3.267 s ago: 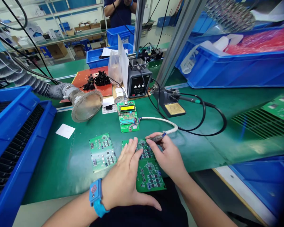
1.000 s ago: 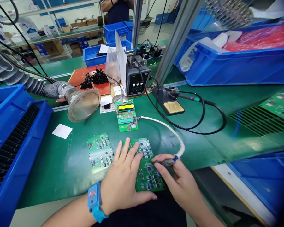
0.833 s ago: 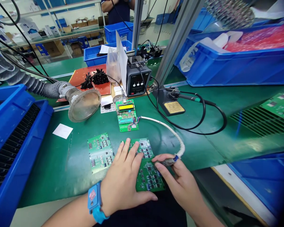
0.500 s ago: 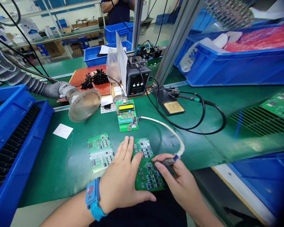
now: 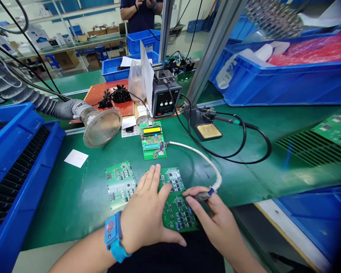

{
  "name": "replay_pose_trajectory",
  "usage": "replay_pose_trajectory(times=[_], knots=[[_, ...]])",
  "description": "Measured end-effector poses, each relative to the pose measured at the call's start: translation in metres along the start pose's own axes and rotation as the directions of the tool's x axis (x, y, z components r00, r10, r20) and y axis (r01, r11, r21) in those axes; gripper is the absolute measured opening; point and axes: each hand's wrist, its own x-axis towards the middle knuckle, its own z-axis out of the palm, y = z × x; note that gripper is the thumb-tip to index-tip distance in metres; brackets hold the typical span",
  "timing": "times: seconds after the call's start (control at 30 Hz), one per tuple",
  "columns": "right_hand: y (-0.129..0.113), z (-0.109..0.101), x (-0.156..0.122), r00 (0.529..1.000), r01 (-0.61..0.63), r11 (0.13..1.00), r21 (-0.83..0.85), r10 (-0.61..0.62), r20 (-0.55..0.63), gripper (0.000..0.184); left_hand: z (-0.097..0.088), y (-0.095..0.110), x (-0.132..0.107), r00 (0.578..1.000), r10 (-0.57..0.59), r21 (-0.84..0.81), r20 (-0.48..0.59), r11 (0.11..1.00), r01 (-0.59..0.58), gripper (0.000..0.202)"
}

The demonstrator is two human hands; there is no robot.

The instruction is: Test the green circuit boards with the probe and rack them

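Observation:
My left hand lies with fingers stretched over a green circuit board, a blue strap on its wrist. It covers the board's left part. Between the thumb and fingers of my right hand is a grey taped probe, its tip at the board's right edge; whether it touches the contacts I cannot tell. A white-wrapped cable runs from the probe to a small green board with a lit yellow display. Left of my left hand rests another circuit board.
A fume extraction hose reaches in from the left, above blue bins. Behind stand a soldering station and an iron holder with looping black cable. A large blue bin is at right; a person stands beyond.
Both hands and the probe keep almost the same place on the board. The whole view has shifted very slightly.

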Motion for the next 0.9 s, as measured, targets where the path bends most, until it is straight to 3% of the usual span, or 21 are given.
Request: replay_pose_trajectory(times=[0.3, 0.7, 0.9], knots=[[-0.0029, 0.0005, 0.0009, 0.999, -0.031, 1.0, 0.001, 0.031, -0.011, 0.011, 0.005, -0.0046, -0.0003, 0.994, 0.039, -0.027, -0.099, 0.999, -0.042, 0.112], [-0.0048, 0.0021, 0.0044, 1.0, -0.007, 1.0, -0.031, 0.007, -0.028, 0.01, -0.0029, -0.0002, 0.004, 1.0, 0.001, 0.011, 0.014, 1.0, -0.001, 0.118], [-0.0023, 0.0055, 0.0038, 0.998, 0.001, 1.0, -0.021, -0.003, -0.068, 0.011, -0.0003, -0.0006, 0.0026, 0.998, 0.006, -0.005, -0.065, 1.0, -0.007, 0.116]])
